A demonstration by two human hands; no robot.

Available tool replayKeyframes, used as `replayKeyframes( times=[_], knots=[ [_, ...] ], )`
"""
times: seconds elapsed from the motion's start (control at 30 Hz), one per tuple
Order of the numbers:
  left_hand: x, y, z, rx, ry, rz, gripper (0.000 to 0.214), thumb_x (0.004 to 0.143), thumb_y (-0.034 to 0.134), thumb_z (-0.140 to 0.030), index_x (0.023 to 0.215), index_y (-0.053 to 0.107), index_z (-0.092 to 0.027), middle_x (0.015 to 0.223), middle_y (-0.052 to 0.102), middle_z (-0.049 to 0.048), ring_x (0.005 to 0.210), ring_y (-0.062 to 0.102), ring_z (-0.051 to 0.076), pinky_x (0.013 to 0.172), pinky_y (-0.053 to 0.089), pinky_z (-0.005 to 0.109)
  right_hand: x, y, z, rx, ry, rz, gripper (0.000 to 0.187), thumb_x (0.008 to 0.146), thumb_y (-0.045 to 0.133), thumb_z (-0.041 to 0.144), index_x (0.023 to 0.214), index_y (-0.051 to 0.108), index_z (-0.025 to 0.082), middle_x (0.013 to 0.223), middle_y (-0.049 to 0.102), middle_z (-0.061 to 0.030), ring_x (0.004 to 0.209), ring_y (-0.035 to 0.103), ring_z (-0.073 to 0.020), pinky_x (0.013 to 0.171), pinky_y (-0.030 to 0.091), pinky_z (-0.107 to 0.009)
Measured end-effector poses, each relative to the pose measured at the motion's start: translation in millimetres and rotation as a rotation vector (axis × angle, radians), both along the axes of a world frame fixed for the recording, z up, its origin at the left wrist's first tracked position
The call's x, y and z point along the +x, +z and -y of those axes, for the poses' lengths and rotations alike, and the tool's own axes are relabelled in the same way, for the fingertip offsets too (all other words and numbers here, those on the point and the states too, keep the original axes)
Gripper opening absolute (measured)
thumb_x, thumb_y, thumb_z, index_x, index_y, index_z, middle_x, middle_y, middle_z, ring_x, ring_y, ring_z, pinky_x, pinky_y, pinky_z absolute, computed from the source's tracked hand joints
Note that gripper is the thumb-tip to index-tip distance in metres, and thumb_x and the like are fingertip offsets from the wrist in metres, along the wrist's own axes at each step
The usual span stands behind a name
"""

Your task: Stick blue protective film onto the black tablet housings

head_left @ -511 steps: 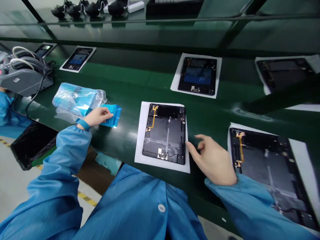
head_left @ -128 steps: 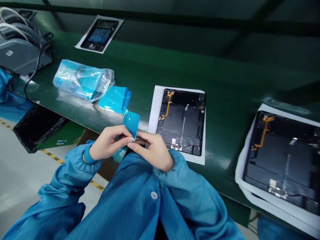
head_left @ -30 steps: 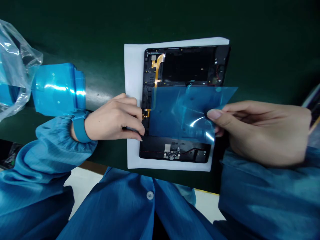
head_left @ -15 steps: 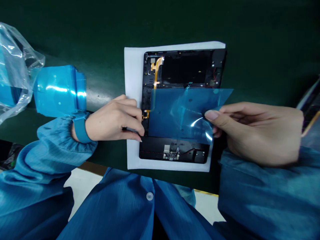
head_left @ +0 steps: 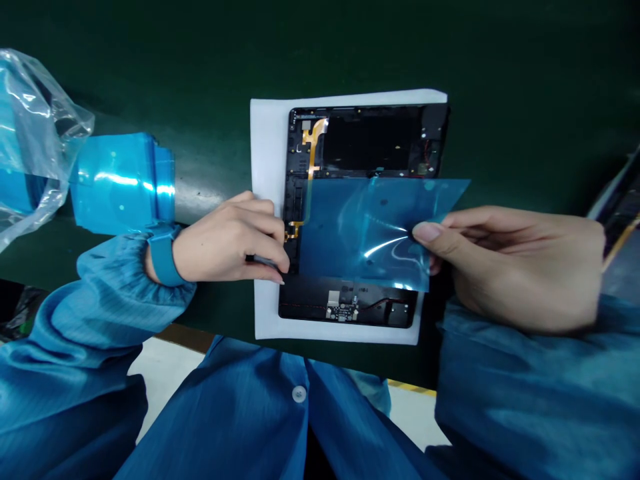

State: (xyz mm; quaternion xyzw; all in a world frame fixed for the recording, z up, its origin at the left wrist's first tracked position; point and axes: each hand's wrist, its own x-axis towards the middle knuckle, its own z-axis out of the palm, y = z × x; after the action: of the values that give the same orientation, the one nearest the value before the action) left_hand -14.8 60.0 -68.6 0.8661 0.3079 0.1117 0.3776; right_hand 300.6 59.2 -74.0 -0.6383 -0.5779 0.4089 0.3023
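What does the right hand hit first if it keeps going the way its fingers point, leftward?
Probably the left hand. The right hand pinches the blue film over the open tablet, fingers pointing left; the left hand's fingers press the tablet's left edge. Height above the tablet is unclear.

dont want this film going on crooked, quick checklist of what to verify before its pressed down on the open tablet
1. Right hand pinches blue film at its right edge: ok.
2. Left hand fingertips steady the film's left edge on open tablet: ok.
3. Film lying flat: not ok, right side lifted and curled.
4. Film square with the frame: cannot tell.
5. Tablet sits on white sheet: ok.
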Motion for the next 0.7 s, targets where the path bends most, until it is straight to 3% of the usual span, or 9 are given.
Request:
replayKeyframes(
  times=[0.43, 0.7],
  knots=[
    [-0.5, 0.0, 0.2, 0.060, -0.026, 0.038, 0.014, 0.092, 0.071, -0.039, 0.092, 0.077, -0.027, 0.084, 0.071, -0.0009, 0.079, 0.057, 0.014, 0.078, 0.037, 0.030, -1.1, 0.5, -1.6, -0.010, 0.013, -0.042, 0.020, 0.071, 0.089, 0.036, 0.075, 0.077, 0.020, 0.056, 0.066, 0.0018, 0.043, 0.058, -0.0072, 0.040, 0.051, -0.016],
    [-0.4, 0.5, -0.7, 0.039, -0.026, 0.017, 0.016, 0.094, 0.069, -0.042, 0.092, 0.077, -0.028, 0.084, 0.071, -0.0004, 0.080, 0.057, 0.014, 0.078, 0.038, 0.031, 0.9, -0.4, -0.9, 0.011, 0.016, -0.034, 0.019, 0.072, 0.089, 0.035, 0.075, 0.078, 0.020, 0.055, 0.065, 0.0016, 0.044, 0.058, -0.0070, 0.040, 0.051, -0.016]
  ],
)
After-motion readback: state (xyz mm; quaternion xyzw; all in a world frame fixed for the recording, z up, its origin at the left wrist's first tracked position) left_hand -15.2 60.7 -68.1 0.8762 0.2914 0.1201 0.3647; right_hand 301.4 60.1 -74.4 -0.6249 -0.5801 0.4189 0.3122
